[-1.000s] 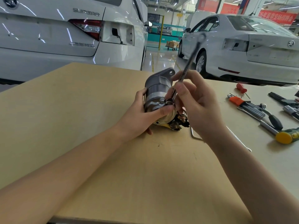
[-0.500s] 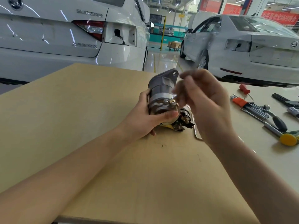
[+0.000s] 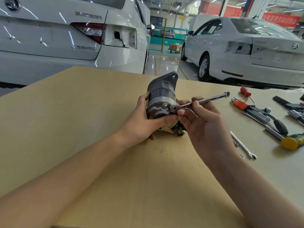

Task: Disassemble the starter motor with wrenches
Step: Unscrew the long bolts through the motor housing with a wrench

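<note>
A grey starter motor [image 3: 162, 96] lies on the wooden table [image 3: 82, 120], its mounting flange pointing away from me. My left hand [image 3: 144, 119] grips its near end from the left, thumb across the end cap. My right hand [image 3: 202, 122] pinches a chrome combination wrench [image 3: 205, 100] whose near end sits on a bolt head [image 3: 171, 107] on the motor's end cap. The wrench's ring end points up to the right. A second bolt head [image 3: 165, 105] shows just left of it.
Another wrench [image 3: 243, 145] lies on the table right of my right wrist. Farther right are a hex key set with an orange holder [image 3: 251, 109], a red screwdriver [image 3: 246, 92] and a yellow-headed mallet [image 3: 291, 142]. Two white cars stand beyond the table.
My right hand swung the wrench down from pointing up and away to lying nearly level toward the right, its near end staying at the bolt. My left hand kept hold of the motor.
</note>
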The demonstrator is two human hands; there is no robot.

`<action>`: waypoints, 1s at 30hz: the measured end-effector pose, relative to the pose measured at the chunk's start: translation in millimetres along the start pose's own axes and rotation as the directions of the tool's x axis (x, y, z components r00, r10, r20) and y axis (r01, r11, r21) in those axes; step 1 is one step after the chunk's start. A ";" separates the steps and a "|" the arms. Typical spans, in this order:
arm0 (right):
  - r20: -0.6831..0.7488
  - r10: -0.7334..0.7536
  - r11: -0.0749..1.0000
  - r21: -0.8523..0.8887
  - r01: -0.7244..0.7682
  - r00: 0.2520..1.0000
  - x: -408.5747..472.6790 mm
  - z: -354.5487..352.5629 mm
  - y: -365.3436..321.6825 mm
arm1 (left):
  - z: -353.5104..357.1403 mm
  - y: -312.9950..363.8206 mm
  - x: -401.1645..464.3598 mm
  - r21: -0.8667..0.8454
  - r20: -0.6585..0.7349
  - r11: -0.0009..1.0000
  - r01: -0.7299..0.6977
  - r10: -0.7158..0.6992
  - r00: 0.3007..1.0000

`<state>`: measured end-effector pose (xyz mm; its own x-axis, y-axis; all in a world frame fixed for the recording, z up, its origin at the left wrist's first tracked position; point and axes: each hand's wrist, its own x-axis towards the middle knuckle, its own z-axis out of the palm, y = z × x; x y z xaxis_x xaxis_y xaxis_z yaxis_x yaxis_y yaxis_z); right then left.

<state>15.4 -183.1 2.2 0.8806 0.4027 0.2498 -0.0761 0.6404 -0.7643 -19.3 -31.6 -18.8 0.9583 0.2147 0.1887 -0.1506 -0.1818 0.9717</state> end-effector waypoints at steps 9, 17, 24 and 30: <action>0.198 -0.204 0.837 -0.473 0.276 0.959 3.8 2.2 -7.5 | -0.5 -2.1 3.7 -0.012 0.007 1.000 0.012 -0.012 1.000; 0.645 -0.110 -0.004 -0.761 0.649 0.756 15.3 29.9 -10.2 | -4.9 -11.9 7.6 0.105 0.027 0.994 -0.014 0.011 1.000; 0.640 -0.147 0.447 -0.637 0.628 0.754 5.4 39.5 -7.4 | -5.3 -8.9 2.6 0.179 0.042 0.983 -0.042 0.035 0.999; -0.145 -0.074 0.996 -0.070 0.064 0.987 -2.8 5.5 -7.5 | -2.0 -5.2 4.1 0.025 0.001 1.000 -0.001 0.001 1.000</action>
<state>10.9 -185.4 10.5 0.9422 0.2556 0.2166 0.0132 0.6178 -0.7863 -15.1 -27.9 -22.8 0.9585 0.2132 0.1892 -0.1452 -0.2060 0.9677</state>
